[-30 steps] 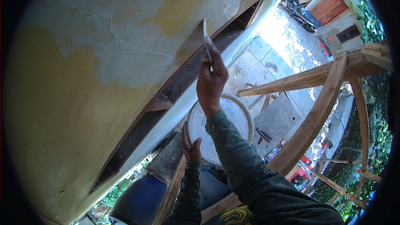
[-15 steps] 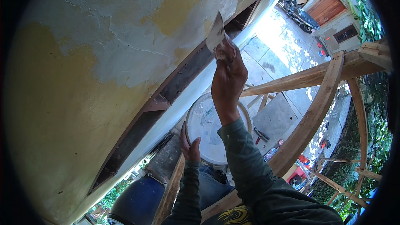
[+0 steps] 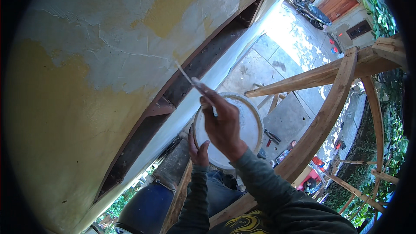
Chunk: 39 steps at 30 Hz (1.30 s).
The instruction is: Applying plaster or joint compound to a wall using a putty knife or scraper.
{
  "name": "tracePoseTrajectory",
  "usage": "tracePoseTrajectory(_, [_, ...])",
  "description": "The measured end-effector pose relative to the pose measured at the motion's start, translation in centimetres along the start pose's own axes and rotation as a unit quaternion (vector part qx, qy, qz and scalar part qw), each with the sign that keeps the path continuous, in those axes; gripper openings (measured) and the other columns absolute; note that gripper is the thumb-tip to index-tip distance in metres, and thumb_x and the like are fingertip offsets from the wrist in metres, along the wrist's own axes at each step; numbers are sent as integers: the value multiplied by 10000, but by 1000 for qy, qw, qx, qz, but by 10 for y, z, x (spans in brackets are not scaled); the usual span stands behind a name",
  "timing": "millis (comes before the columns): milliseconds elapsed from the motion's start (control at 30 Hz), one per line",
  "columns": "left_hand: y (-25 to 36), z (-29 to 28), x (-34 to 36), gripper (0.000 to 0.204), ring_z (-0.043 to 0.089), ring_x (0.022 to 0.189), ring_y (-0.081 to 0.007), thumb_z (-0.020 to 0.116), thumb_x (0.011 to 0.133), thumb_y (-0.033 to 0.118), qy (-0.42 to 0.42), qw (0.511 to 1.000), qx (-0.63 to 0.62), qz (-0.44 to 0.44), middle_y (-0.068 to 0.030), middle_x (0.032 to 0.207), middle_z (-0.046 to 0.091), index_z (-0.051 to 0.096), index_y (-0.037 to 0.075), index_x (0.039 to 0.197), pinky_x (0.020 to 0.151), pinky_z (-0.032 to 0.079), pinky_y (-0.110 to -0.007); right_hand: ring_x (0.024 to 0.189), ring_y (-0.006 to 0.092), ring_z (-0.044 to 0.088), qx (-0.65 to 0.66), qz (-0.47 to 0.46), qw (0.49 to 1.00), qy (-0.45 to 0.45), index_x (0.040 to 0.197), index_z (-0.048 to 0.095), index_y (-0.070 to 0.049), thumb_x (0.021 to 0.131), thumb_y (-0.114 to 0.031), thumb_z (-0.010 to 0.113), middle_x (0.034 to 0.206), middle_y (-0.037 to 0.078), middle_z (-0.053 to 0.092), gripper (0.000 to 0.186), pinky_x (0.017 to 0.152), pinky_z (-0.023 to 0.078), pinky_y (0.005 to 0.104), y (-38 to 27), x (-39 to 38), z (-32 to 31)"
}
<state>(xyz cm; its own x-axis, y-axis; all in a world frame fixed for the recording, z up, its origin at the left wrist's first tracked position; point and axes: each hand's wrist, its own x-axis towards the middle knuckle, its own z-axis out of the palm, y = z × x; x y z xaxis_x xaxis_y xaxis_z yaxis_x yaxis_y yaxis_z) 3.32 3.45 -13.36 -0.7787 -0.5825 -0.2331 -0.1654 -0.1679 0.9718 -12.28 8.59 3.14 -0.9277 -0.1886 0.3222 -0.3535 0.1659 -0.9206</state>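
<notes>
A putty knife (image 3: pixel 185 74), seen nearly edge-on, is gripped in my right hand (image 3: pixel 223 123). Its blade tip reaches to the lower edge of the wall (image 3: pixel 108 60), which is yellow with broad pale patches of filler; whether they touch I cannot tell. Around the left rim of a round, pale lid-like board (image 3: pixel 251 117) curls my left hand (image 3: pixel 198 149), thumb on top. White smears mark the board's face, and my right hand covers part of it.
Wooden scaffold beams (image 3: pixel 320 125) cross at the right. Beneath the wall runs a dark recessed ledge (image 3: pixel 190 69). Pliers-like tools (image 3: pixel 272 138) lie on the paved floor far below. A blue barrel (image 3: pixel 145 208) stands at lower left, and a motorbike (image 3: pixel 310 8) is parked far off.
My right hand has come down and left with the putty knife, its blade turning from broad face to edge. My left hand still holds the board; the view has shifted slightly.
</notes>
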Motion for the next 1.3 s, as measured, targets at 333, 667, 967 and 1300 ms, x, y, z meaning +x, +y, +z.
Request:
tracePoseTrajectory(333, [62,10,13,894,404,1394,-327,624,726,113,-11,999,-34,15,-213,1522,399,298,-51,1542,1179,300,-430,917,375,716,-221,68,966,-114,1229,678,-85,864,67,583,1031,206,723,406,790,568,408,22,-5,-138])
tracePoseTrajectory(667, [90,31,6,850,369,1423,-346,598,770,101,-20,996,-4,81,-227,1541,364,281,-65,1541,1187,286,-453,835,400,687,-369,85,917,-121,1200,690,-123,891,-43,603,906,205,708,330,739,541,477,37,-16,-127])
tracePoseTrajectory(967, [90,35,-4,843,370,1424,-354,591,769,95,-21,998,2,66,-235,1544,356,291,-57,1542,1178,306,-456,848,406,689,-423,119,888,-135,1148,682,-84,852,-70,576,929,200,714,314,743,537,498,36,-9,-124])
tracePoseTrajectory(1300, [80,36,-7,809,395,1409,-381,601,817,146,20,995,11,98,-258,1532,370,303,-51,1542,1153,350,-488,846,439,680,-397,165,896,-113,1132,682,-31,853,-109,561,898,243,701,314,774,527,539,59,-17,-139])
